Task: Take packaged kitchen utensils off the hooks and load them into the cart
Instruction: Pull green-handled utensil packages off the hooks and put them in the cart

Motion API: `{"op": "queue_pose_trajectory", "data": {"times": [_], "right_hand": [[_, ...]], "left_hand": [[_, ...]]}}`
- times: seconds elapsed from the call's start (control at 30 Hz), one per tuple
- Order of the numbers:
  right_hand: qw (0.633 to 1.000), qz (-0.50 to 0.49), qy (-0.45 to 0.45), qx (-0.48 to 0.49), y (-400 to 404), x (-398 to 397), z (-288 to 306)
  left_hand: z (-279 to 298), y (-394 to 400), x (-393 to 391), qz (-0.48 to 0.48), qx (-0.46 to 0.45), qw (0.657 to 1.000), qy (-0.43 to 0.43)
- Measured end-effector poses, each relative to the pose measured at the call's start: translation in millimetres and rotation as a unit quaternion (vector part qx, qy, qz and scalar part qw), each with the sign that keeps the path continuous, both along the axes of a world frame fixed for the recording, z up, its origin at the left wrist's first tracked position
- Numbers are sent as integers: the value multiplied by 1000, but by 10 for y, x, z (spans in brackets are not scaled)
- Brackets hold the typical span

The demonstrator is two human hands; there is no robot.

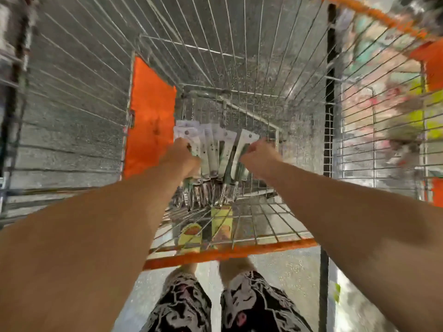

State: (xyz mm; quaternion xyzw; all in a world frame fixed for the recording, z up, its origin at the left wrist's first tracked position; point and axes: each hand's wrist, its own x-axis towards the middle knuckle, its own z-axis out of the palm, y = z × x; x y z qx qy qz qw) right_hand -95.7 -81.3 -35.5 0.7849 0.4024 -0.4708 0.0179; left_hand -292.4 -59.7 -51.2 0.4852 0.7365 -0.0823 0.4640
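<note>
I look straight down into a wire cart (pixel 299 97) with an orange front rim (pixel 230 252). Both my arms reach deep inside it. Between my hands is a fanned bunch of packaged kitchen utensils (pixel 213 154), white cards at the top and shiny metal heads at the bottom. My left hand (pixel 181 155) grips the bunch's left side and my right hand (pixel 257 155) grips its right side. The bunch sits low in the cart; whether it touches the floor is unclear.
An orange panel (pixel 149 116) stands inside the cart's left wall. Yellow packages (pixel 206 231) show through the wire beneath the utensils. Blurred coloured goods (pixel 388 97) lie beyond the right wall. My patterned shorts (pixel 223 305) are below the rim.
</note>
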Motion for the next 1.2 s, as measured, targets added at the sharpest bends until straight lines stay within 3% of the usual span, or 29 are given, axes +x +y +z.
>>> {"op": "queue_pose_trajectory", "data": {"times": [0.23, 0.53, 0.73, 0.9, 1.03, 1.2], "right_hand": [[995, -53, -72, -42, 193, 105, -816], [982, -114, -105, -107, 122, -15, -1296], [973, -208, -101, -26, 109, 9, -1206], [959, -277, 21, 59, 99, 109, -922], [971, -199, 128, 28, 121, 30, -795], [959, -141, 240, -50, 116, -247, -794]], "left_hand": [[-502, -40, 183, 69, -81, 989, 106], [-717, -325, 313, 184, -35, 975, 120], [-724, -350, 383, 252, 3, 962, 101], [-636, -343, 322, 260, -12, 963, 69], [-620, -321, 357, 259, -24, 964, 57], [-555, -254, 367, 292, -13, 956, 38]]}}
